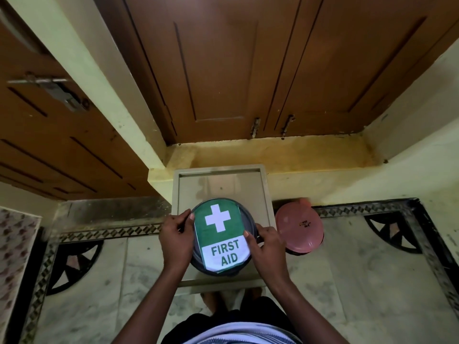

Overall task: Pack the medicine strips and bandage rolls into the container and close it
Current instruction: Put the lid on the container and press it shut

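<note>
A round dark container [197, 263] stands on a small beige table [221, 184]. Its lid [246, 216] lies on top and carries a green and white label [221, 234] with a white cross and the words FIRST AID. My left hand [175, 240] grips the lid's left rim, thumb on its top edge. My right hand [265, 247] holds the right rim, thumb pressed on the label's edge. No medicine strips or bandage rolls show; the lid hides the inside of the container.
A pink round lid or bowl [299, 228] lies on the floor just right of the table. Brown wooden cupboard doors [223, 70] rise behind a yellow ledge [273, 152]. A wooden door [49, 125] is at left. My feet show below the table's front edge.
</note>
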`<action>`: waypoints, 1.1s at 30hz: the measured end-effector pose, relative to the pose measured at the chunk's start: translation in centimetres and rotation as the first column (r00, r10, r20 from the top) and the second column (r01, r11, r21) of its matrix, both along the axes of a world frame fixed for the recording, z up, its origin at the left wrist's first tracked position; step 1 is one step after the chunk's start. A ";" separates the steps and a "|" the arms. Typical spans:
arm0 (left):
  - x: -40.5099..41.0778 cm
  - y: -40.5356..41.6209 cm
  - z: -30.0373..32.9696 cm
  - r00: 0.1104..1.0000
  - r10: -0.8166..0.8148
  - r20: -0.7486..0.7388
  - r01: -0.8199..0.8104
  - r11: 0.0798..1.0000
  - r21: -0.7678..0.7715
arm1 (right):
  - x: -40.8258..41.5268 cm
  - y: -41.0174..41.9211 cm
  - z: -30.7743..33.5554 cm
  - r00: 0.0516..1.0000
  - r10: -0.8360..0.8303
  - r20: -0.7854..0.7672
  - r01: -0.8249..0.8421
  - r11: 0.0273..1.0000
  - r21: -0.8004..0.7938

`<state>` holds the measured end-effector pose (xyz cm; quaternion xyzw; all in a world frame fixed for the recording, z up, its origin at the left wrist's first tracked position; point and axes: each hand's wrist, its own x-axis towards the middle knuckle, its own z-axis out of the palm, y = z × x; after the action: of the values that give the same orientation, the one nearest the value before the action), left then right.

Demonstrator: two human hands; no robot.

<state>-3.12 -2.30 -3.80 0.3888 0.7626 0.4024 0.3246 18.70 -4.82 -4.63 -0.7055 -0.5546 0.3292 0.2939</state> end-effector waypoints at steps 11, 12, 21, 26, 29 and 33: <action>1.7 0.5 -0.8 0.990 -0.018 -0.141 0.022 0.999 0.027 | -0.9 -0.6 -0.5 0.998 -0.053 0.020 0.053 0.999 0.008; 1.8 0.5 -0.8 0.990 -0.017 -0.141 0.021 0.999 0.028 | -0.9 -0.7 -0.6 0.998 -0.053 0.028 0.053 0.999 -0.004; 1.8 1.4 -2.1 0.976 -0.066 -0.207 0.065 0.998 -0.009 | -0.8 0.0 -1.4 0.998 -0.050 0.046 0.051 0.998 -0.028; 1.6 1.4 -2.4 0.967 -0.085 -0.241 0.081 0.996 -0.030 | -0.7 0.5 -1.8 0.997 -0.061 0.045 0.063 0.997 -0.038; 1.2 1.5 -2.6 0.972 -0.097 -0.213 0.092 0.995 -0.033 | -0.6 1.6 -1.8 0.997 -0.057 0.047 0.060 0.997 -0.055; 0.7 1.8 -3.3 0.962 -0.173 -0.209 0.166 0.985 -0.053 | -0.9 4.6 -2.7 0.996 0.036 0.082 -0.022 0.986 -0.166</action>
<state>-2.45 -0.55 -7.09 0.4878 0.7638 0.3159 0.2808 17.80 -0.20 -7.34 -0.7325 -0.5475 0.3480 0.2062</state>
